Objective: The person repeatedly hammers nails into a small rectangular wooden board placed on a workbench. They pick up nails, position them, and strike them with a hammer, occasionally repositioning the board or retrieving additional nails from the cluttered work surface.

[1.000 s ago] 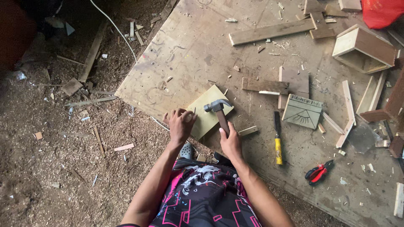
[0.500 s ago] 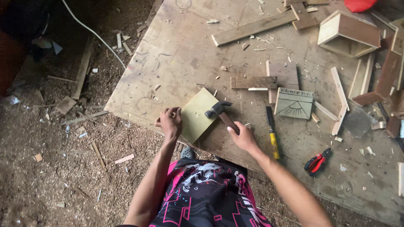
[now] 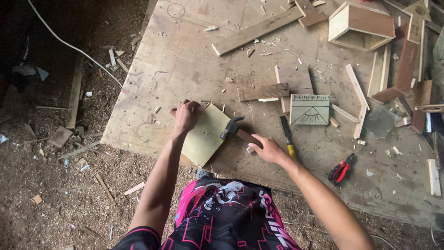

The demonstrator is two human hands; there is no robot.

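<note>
Hammer (image 3: 232, 129) gripped by its handle in my right hand (image 3: 267, 149); left hand (image 3: 186, 115) pins the thin, light, stiff board (image 3: 206, 135) at its top edge on the bench (image 3: 185, 60).

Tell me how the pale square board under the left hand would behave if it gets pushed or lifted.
The pale square board looks thin and flat, so it is probably light and stiff rather than floppy. One corner overhangs the table edge, so a push toward the person might tip it off. The left hand pressing its top corner suggests it slides easily on the dusty surface.
</note>
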